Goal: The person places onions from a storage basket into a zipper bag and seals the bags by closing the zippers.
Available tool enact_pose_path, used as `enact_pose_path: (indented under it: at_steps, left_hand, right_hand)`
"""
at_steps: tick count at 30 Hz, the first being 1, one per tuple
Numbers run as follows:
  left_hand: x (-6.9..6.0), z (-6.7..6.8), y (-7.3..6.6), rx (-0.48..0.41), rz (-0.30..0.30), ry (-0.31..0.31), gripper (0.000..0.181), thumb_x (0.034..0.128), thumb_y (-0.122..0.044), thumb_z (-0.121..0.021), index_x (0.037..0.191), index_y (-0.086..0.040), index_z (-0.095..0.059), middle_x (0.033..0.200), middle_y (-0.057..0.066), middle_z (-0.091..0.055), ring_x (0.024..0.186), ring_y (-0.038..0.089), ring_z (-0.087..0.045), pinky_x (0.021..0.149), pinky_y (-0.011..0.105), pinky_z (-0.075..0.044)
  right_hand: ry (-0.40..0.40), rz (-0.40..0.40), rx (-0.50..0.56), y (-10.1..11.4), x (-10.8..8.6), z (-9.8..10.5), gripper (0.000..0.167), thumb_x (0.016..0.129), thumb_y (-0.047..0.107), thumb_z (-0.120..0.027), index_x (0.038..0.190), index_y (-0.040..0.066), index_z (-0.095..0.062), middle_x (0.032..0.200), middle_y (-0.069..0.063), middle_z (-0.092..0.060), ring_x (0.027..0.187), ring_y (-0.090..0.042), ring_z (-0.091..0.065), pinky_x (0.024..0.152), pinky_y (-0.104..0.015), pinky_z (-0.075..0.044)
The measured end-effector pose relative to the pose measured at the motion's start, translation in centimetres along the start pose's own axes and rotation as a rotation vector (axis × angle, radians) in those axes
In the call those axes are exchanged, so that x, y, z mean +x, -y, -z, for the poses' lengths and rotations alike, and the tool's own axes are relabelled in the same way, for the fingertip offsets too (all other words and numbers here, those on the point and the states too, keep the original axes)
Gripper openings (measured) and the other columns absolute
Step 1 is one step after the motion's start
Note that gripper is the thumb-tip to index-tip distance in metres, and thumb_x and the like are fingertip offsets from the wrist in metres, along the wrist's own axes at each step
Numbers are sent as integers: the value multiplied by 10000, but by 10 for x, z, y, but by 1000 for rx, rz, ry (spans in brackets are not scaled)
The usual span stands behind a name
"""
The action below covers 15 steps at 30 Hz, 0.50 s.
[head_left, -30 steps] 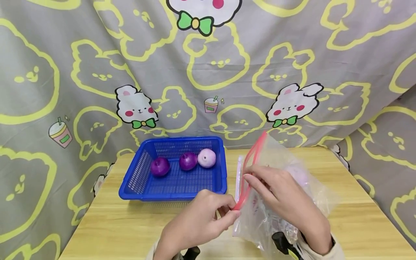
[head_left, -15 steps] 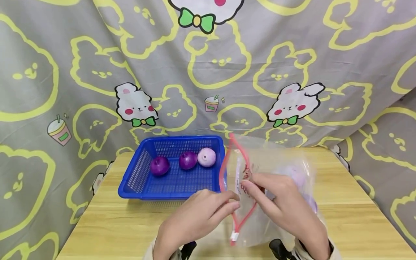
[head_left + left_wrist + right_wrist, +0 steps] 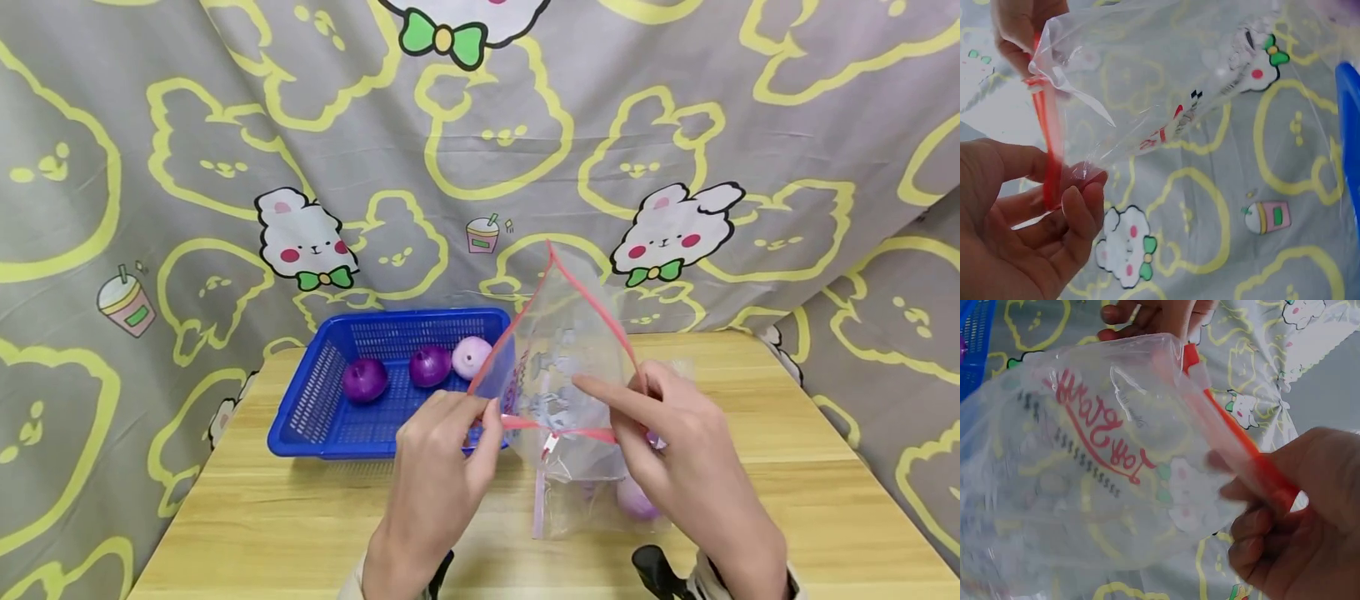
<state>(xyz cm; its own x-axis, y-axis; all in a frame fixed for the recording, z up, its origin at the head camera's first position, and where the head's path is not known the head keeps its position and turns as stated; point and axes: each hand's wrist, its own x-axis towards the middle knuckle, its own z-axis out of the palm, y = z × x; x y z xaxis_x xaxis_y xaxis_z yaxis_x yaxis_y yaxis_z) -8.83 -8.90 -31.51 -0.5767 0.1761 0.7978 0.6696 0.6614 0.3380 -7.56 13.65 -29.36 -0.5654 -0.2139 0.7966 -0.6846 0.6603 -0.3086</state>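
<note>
A clear zip bag [image 3: 573,350] with a red zip edge is held up over the table, its mouth spread wide. My left hand [image 3: 446,462] pinches the left side of the red rim, thumb against fingers. On the right, my right hand [image 3: 686,454] grips the opposite side of the rim, its index finger stretched across the mouth. A white slider [image 3: 551,443] sits on the near edge. Red and black print [image 3: 1094,434] shows on the bag in the right wrist view. Below lies clear plastic with a pale purple onion [image 3: 636,498]; whether it belongs to the held bag I cannot tell.
A blue mesh basket [image 3: 337,454] stands left of the bag, holding two dark purple onions [image 3: 365,380] and a paler onion [image 3: 471,357]. Behind the wooden table [image 3: 247,517] hangs a grey patterned curtain [image 3: 405,150].
The bag's mouth has gone from nearly flat to spread wide and raised. My left hand has moved up and onto its left rim, my right hand slightly right with the other side.
</note>
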Motion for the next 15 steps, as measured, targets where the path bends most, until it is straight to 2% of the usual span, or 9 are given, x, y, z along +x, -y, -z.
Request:
enact_pose_path:
  at_steps: [2, 4, 6, 9, 12, 15]
  left_hand:
    - [-1, 0, -1, 29, 2, 4, 111, 852, -19, -670, 920, -72, -741, 746, -49, -610, 696, 67, -533, 594, 225, -471]
    - [-1, 1, -2, 42, 8, 44, 238, 824, -1, -652, 1029, -80, -743, 746, -54, -551, 699, 85, -493, 577, 225, -436]
    - [-3, 1, -1, 63, 18, 115, 324, 802, -7, -638, 1095, -104, -738, 746, -68, -478, 703, 87, -448, 560, 211, -396]
    - [-5, 1, 0, 122, 31, 216, 322, 791, -33, -640, 1078, -122, -756, 745, -78, -441, 704, 87, -423, 542, 197, -371]
    - [-6, 1, 2, 203, 70, 280, 270, 805, -67, -637, 1043, -85, -763, 774, -62, -551, 688, 104, -435, 525, 217, -386]
    - [-6, -1, 4, 270, 127, 296, 314, 806, -88, -626, 1092, -45, -749, 919, 8, -702, 701, 154, -499, 548, 296, -459]
  right_hand:
    - [38, -35, -46, -1, -1, -2, 425, 796, -86, -562, 1039, 173, -796, 718, 118, -373, 645, -21, -320, 561, -140, -268]
    - [56, -57, -80, -2, -2, -3, 431, 782, -104, -566, 1029, 168, -792, 723, 126, -380, 652, -30, -340, 572, -149, -275]
    - [71, -77, -103, -4, -1, -4, 414, 786, -105, -567, 1025, 155, -785, 725, 122, -388, 651, -39, -352, 575, -156, -282]
    - [116, -125, -145, -7, -1, -4, 386, 816, -83, -551, 1037, 144, -770, 718, 112, -387, 636, -48, -350, 558, -182, -294]
    - [199, -193, -208, -12, 0, -3, 359, 871, -41, -527, 1087, 131, -755, 744, 88, -448, 639, -75, -387, 546, -229, -324]
    - [307, -259, -229, -17, -1, -1, 344, 921, -1, -500, 1173, 82, -718, 953, 8, -629, 766, -159, -535, 635, -323, -433]
